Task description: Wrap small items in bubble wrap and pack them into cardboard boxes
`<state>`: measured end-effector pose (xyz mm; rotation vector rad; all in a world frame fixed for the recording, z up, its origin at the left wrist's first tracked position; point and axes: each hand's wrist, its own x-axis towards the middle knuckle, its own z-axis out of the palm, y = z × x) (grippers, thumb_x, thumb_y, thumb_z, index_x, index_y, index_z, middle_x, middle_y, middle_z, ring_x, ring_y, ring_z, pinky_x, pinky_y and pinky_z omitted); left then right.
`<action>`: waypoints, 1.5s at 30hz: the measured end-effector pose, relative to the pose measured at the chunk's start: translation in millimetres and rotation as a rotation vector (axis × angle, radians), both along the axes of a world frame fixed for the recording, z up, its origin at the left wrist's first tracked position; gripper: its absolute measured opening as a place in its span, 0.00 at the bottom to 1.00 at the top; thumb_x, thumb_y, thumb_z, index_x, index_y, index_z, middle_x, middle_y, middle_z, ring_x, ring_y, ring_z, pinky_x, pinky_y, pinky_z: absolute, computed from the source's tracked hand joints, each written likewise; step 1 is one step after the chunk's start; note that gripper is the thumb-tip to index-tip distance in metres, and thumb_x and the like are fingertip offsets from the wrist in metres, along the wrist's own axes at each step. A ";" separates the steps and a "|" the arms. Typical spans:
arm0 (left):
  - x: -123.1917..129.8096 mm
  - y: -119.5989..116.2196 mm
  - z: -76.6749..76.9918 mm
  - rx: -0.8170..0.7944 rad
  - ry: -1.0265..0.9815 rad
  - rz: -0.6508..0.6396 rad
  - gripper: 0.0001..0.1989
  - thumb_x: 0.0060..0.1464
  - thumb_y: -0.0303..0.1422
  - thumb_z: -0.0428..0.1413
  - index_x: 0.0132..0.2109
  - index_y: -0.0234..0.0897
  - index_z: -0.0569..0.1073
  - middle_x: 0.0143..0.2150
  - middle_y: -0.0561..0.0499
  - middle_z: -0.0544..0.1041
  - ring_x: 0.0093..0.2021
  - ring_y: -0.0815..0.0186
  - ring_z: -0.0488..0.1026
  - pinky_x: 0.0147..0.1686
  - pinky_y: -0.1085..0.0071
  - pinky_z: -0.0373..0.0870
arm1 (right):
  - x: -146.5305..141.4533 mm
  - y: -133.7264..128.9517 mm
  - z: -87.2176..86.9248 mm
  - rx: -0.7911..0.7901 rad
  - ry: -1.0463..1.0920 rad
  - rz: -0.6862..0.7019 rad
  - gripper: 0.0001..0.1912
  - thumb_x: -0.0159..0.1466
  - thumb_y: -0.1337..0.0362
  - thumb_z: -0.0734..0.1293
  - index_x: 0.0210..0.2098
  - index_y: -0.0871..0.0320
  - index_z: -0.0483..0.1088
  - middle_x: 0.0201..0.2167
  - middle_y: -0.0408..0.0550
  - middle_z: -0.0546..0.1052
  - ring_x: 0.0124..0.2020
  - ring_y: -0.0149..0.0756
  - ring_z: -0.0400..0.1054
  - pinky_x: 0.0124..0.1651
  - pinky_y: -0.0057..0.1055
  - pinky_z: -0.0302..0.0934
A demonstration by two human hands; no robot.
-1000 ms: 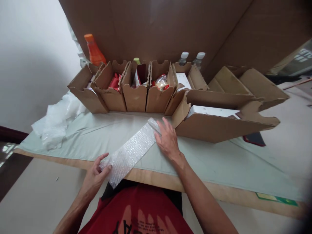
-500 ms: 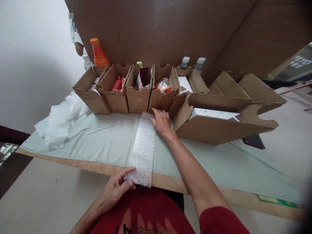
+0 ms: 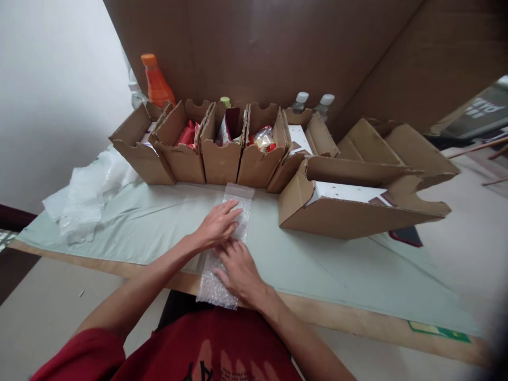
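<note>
A flat strip of bubble wrap [image 3: 218,288] lies lengthwise on the green cloth, its near end over the table's front edge. My left hand [image 3: 217,225] rests on its upper middle, fingers apart and pointing right. Just below it, touching it, my right hand [image 3: 239,271] lies on the wrap with the fingers spread. Neither hand grips anything. Beyond the strip stands a row of cardboard bins, among them one with a red packet [image 3: 188,134], one with a dark red and white packet [image 3: 229,128] and one with a clear and red packet [image 3: 264,138].
A wide cardboard bin [image 3: 357,219] with a white box stands at the right. Crumpled clear wrap [image 3: 85,203] lies at the left. An orange bottle [image 3: 157,82] and clear bottles stand behind the bins, before a tall cardboard panel [image 3: 254,47].
My left hand has moved up from the strip's near end to its upper middle. My right hand has come back from the far end towards me. The strip's near end has shifted slightly left.
</note>
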<state>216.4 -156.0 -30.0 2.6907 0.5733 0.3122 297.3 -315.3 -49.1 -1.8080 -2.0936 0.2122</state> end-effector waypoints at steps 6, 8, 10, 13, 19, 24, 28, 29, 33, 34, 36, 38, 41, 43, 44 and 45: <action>55.6 31.8 -26.7 0.089 0.084 -0.063 0.30 0.67 0.45 0.52 0.70 0.34 0.65 0.74 0.33 0.60 0.76 0.44 0.53 0.72 0.39 0.45 | -7.2 -11.5 -22.9 0.039 -0.044 -0.007 0.31 0.70 0.52 0.67 0.67 0.61 0.64 0.70 0.60 0.65 0.73 0.52 0.54 0.73 0.51 0.52; 57.5 36.1 -28.4 0.114 0.094 -0.052 0.32 0.68 0.48 0.50 0.71 0.36 0.63 0.75 0.33 0.59 0.76 0.43 0.52 0.71 0.37 0.44 | -6.2 -11.8 -22.8 0.031 -0.046 -0.001 0.32 0.70 0.52 0.67 0.68 0.61 0.63 0.71 0.61 0.64 0.74 0.52 0.53 0.73 0.52 0.52; 57.8 38.1 -27.7 0.126 0.104 -0.045 0.32 0.68 0.50 0.49 0.71 0.37 0.64 0.75 0.34 0.59 0.76 0.43 0.52 0.71 0.38 0.45 | -5.4 -10.2 -20.2 0.016 -0.045 0.003 0.32 0.71 0.52 0.66 0.68 0.61 0.63 0.71 0.61 0.63 0.74 0.53 0.52 0.73 0.52 0.52; 57.8 38.1 -25.3 0.127 0.121 -0.044 0.31 0.69 0.50 0.48 0.71 0.38 0.64 0.75 0.35 0.59 0.76 0.43 0.52 0.71 0.39 0.45 | -5.5 -7.5 -16.0 -0.007 -0.049 0.007 0.32 0.71 0.52 0.65 0.69 0.61 0.63 0.72 0.61 0.62 0.74 0.53 0.52 0.74 0.52 0.51; 57.0 39.1 -26.0 0.112 0.152 -0.042 0.32 0.69 0.49 0.48 0.72 0.37 0.61 0.77 0.35 0.56 0.77 0.43 0.48 0.72 0.41 0.41 | -31.1 -39.3 -22.2 -0.009 -0.031 0.060 0.36 0.69 0.52 0.68 0.70 0.63 0.60 0.74 0.63 0.58 0.76 0.55 0.47 0.76 0.55 0.45; 56.1 40.9 -29.2 0.129 0.144 -0.043 0.32 0.69 0.50 0.47 0.72 0.37 0.62 0.76 0.35 0.57 0.76 0.42 0.50 0.71 0.40 0.42 | -52.9 -87.9 -14.9 0.101 0.139 0.287 0.14 0.70 0.65 0.66 0.54 0.54 0.75 0.63 0.49 0.75 0.68 0.40 0.63 0.71 0.44 0.58; 55.5 40.2 -27.7 0.111 0.138 -0.044 0.32 0.69 0.49 0.48 0.72 0.36 0.62 0.77 0.35 0.56 0.76 0.41 0.49 0.71 0.39 0.41 | -19.3 -55.0 13.0 0.141 0.230 0.132 0.15 0.73 0.66 0.61 0.52 0.55 0.77 0.59 0.51 0.78 0.65 0.41 0.67 0.64 0.46 0.64; 55.4 40.0 -26.9 0.107 0.140 -0.040 0.32 0.69 0.48 0.49 0.72 0.36 0.62 0.77 0.35 0.55 0.76 0.41 0.49 0.71 0.39 0.41 | -8.1 -37.1 17.8 0.121 0.187 0.075 0.16 0.73 0.67 0.60 0.54 0.57 0.76 0.60 0.54 0.77 0.65 0.43 0.66 0.65 0.48 0.63; 55.8 40.0 -25.2 0.101 0.148 -0.028 0.32 0.68 0.47 0.50 0.72 0.35 0.62 0.77 0.35 0.56 0.76 0.41 0.49 0.71 0.39 0.40 | 5.3 12.9 13.0 -0.078 0.028 -0.042 0.18 0.71 0.65 0.64 0.59 0.59 0.74 0.65 0.58 0.72 0.69 0.50 0.62 0.68 0.52 0.60; 55.8 40.4 -25.6 0.100 0.148 -0.028 0.32 0.68 0.47 0.50 0.72 0.35 0.62 0.77 0.35 0.56 0.76 0.41 0.49 0.71 0.39 0.40 | -2.3 11.2 7.3 -0.082 0.015 -0.016 0.19 0.71 0.64 0.65 0.60 0.59 0.73 0.66 0.59 0.71 0.70 0.51 0.60 0.69 0.54 0.57; 55.6 41.7 -27.9 0.100 0.139 -0.033 0.32 0.68 0.48 0.49 0.72 0.37 0.62 0.77 0.36 0.55 0.77 0.42 0.49 0.71 0.40 0.41 | -26.3 -10.4 -4.7 -0.046 0.033 0.103 0.21 0.71 0.64 0.65 0.62 0.58 0.71 0.68 0.58 0.68 0.72 0.52 0.57 0.72 0.56 0.52; 55.1 43.0 -31.4 0.105 0.120 -0.040 0.32 0.68 0.50 0.48 0.72 0.39 0.62 0.77 0.37 0.56 0.77 0.43 0.49 0.71 0.40 0.41 | -51.1 -45.7 -12.7 -0.006 0.126 0.275 0.19 0.70 0.65 0.65 0.59 0.57 0.74 0.66 0.53 0.72 0.71 0.48 0.59 0.73 0.53 0.52; 54.7 44.4 -36.0 0.115 0.100 -0.047 0.32 0.68 0.51 0.47 0.71 0.39 0.63 0.76 0.37 0.57 0.76 0.43 0.49 0.71 0.40 0.42 | -64.6 -92.0 -11.7 0.059 0.388 0.344 0.15 0.71 0.69 0.61 0.52 0.54 0.76 0.54 0.46 0.81 0.60 0.33 0.71 0.67 0.37 0.63; 55.4 44.6 -36.7 0.111 0.099 -0.053 0.32 0.68 0.51 0.47 0.71 0.37 0.63 0.76 0.36 0.57 0.76 0.41 0.49 0.71 0.39 0.41 | -53.4 -106.9 -5.2 0.119 0.465 0.203 0.17 0.72 0.71 0.60 0.53 0.53 0.75 0.51 0.46 0.82 0.56 0.31 0.74 0.61 0.34 0.67; 56.1 44.7 -36.1 0.105 0.096 -0.058 0.32 0.69 0.51 0.47 0.71 0.37 0.63 0.76 0.35 0.57 0.76 0.40 0.49 0.71 0.39 0.41 | -43.9 -109.9 -1.7 0.140 0.434 0.108 0.17 0.71 0.71 0.60 0.55 0.53 0.74 0.53 0.48 0.81 0.58 0.33 0.73 0.61 0.37 0.67; 56.7 44.7 -34.9 0.096 0.088 -0.061 0.32 0.68 0.50 0.47 0.71 0.36 0.63 0.76 0.34 0.56 0.76 0.40 0.49 0.71 0.39 0.42 | -33.8 -110.6 1.1 0.147 0.363 0.030 0.18 0.71 0.70 0.62 0.58 0.54 0.73 0.57 0.51 0.79 0.62 0.38 0.70 0.62 0.41 0.66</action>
